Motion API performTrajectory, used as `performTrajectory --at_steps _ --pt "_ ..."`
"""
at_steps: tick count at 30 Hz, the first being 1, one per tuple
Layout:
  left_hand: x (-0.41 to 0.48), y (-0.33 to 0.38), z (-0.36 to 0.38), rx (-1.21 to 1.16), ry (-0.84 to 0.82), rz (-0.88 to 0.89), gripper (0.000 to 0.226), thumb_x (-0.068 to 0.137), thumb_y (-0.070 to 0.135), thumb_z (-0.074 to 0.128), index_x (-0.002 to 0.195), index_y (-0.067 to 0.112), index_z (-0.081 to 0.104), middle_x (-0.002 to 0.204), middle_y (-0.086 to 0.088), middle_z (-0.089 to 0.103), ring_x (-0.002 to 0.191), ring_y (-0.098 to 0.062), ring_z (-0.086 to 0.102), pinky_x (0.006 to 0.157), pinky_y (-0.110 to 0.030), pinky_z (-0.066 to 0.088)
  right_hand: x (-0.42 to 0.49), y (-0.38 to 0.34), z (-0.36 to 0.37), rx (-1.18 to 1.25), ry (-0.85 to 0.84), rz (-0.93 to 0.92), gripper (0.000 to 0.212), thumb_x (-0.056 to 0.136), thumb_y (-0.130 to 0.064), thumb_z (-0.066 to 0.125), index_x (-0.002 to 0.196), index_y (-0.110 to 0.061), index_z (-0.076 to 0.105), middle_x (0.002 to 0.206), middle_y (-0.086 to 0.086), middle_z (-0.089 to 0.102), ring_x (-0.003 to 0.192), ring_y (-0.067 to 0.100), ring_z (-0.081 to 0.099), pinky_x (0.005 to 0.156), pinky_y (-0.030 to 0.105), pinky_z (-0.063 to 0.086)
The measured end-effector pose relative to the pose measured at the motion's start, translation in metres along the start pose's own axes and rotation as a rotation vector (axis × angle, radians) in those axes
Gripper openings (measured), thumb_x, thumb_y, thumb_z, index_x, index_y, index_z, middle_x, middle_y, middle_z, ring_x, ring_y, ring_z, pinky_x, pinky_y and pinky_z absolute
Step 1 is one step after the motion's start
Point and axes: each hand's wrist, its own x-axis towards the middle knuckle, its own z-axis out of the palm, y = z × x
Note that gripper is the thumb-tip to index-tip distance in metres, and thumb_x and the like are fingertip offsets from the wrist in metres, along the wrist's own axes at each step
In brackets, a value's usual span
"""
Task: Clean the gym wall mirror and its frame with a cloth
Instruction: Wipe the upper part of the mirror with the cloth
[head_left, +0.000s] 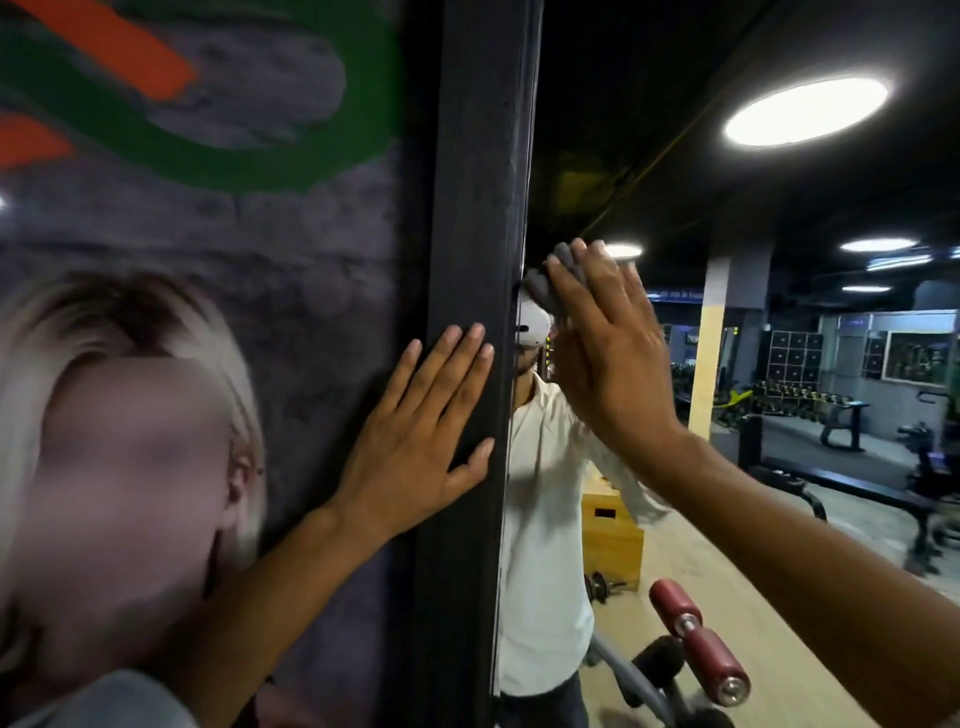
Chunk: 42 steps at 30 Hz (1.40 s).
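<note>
Grey and bunched, a cloth (550, 283) is pressed against the gym wall mirror (623, 104) by the person's right hand (608, 353), at the left edge of the glass, just beside the black frame (478, 182). The fingers of that hand lie straight and close together over the cloth, whose folds bulge past the fingertips. The left hand (415, 441) rests flat on the frame, fingers straight and slightly spread, thumb held apart, its heel over the painted wall (208, 156) to the left. The frame is a broad, dark upright with a dull, faintly scuffed face. The mirror reflects a white shirt (540, 519), a white headset (532, 325), round ceiling lights (805, 111), a yellow wooden box (613, 540) and red padded rollers (696, 644).
</note>
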Motion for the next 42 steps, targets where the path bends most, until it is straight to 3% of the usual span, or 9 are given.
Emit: performTrajectory --at_steps 6,11,18,23,26,29,32,39,42 --pt "-0.032 0.016 0.005 -0.039 -0.051 -0.002 0.088 0.1 0.046 0.051 0.169 0.003 0.016 0.178 -0.017 0.01 0.165 -0.032 0.009 0.133 -0.056 0.016 -0.121 -0.049 0.025 0.14 -0.155 -0.075 0.065 0.098 0.005 0.053 0.161 -0.007 0.038 0.172 0.016 0.023 0.162 0.031 0.015 0.13 0.056 0.019" --pt "-0.066 0.023 0.008 0.041 -0.116 0.158 0.097 0.095 0.054 0.054 0.168 0.002 0.017 0.177 -0.017 0.011 0.165 -0.034 0.011 0.133 -0.057 0.015 -0.172 -0.028 0.013 0.028 -0.269 -0.363 0.078 0.089 0.006 0.07 0.16 -0.01 0.041 0.169 0.017 0.031 0.159 0.033 0.025 0.128 0.055 0.025" --pt "-0.064 0.026 0.004 0.024 -0.101 0.129 0.094 0.099 0.053 0.056 0.169 0.003 0.017 0.177 -0.016 0.012 0.165 -0.033 0.012 0.132 -0.055 0.019 -0.104 -0.014 0.009 0.015 -0.123 -0.062 0.075 0.094 0.01 0.058 0.163 -0.011 0.035 0.173 0.015 0.019 0.163 0.03 0.008 0.133 0.048 0.005" --pt "-0.068 0.02 -0.007 0.021 -0.11 0.167 0.088 0.099 0.044 0.056 0.168 0.003 0.02 0.177 -0.016 0.013 0.164 -0.032 0.014 0.132 -0.053 0.02 -0.219 -0.025 0.019 -0.007 -0.425 -0.541 0.052 0.111 -0.016 0.031 0.161 -0.008 0.037 0.171 0.017 0.025 0.16 0.034 0.02 0.132 0.049 0.008" --pt "-0.065 0.019 -0.01 0.051 -0.11 0.173 0.085 0.1 0.041 0.054 0.168 0.003 0.021 0.177 -0.016 0.015 0.164 -0.033 0.016 0.132 -0.053 0.02 -0.191 -0.006 0.01 -0.078 -0.42 -0.654 0.052 0.113 -0.017 0.023 0.163 -0.012 0.036 0.171 0.015 0.024 0.16 0.033 0.019 0.132 0.048 0.001" --pt "-0.047 0.018 -0.014 0.035 -0.087 0.123 0.081 0.101 0.038 0.053 0.167 0.003 0.023 0.176 -0.016 0.017 0.164 -0.033 0.016 0.132 -0.053 0.019 -0.117 0.007 -0.002 -0.065 -0.221 -0.334 0.07 0.098 0.008 0.054 0.162 -0.014 0.037 0.172 0.014 0.024 0.161 0.031 0.015 0.132 0.051 0.009" --pt "-0.031 0.018 -0.018 0.014 -0.072 0.059 0.08 0.102 0.038 0.052 0.168 0.003 0.022 0.177 -0.015 0.016 0.164 -0.032 0.014 0.133 -0.053 0.018 -0.093 0.004 -0.007 -0.057 -0.134 -0.14 0.075 0.093 0.012 0.059 0.161 -0.013 0.039 0.172 0.013 0.025 0.162 0.03 0.014 0.132 0.05 0.009" --pt "-0.015 0.006 -0.019 0.068 -0.069 0.129 0.081 0.098 0.035 0.052 0.168 0.005 0.024 0.177 -0.015 0.018 0.163 -0.032 0.021 0.13 -0.057 0.023 -0.137 0.012 -0.002 -0.101 -0.405 -0.798 0.057 0.109 -0.012 0.039 0.165 -0.015 0.028 0.173 0.014 0.019 0.162 0.031 0.013 0.132 0.049 0.012" --pt "0.007 -0.002 -0.02 0.113 -0.025 0.17 0.077 0.099 0.033 0.051 0.167 0.005 0.029 0.176 -0.013 0.023 0.157 -0.032 0.036 0.127 -0.061 0.026 -0.049 0.041 -0.022 -0.141 -0.199 -0.541 0.07 0.098 0.0 0.052 0.163 -0.018 0.031 0.171 0.013 0.024 0.16 0.027 0.013 0.132 0.044 0.003"
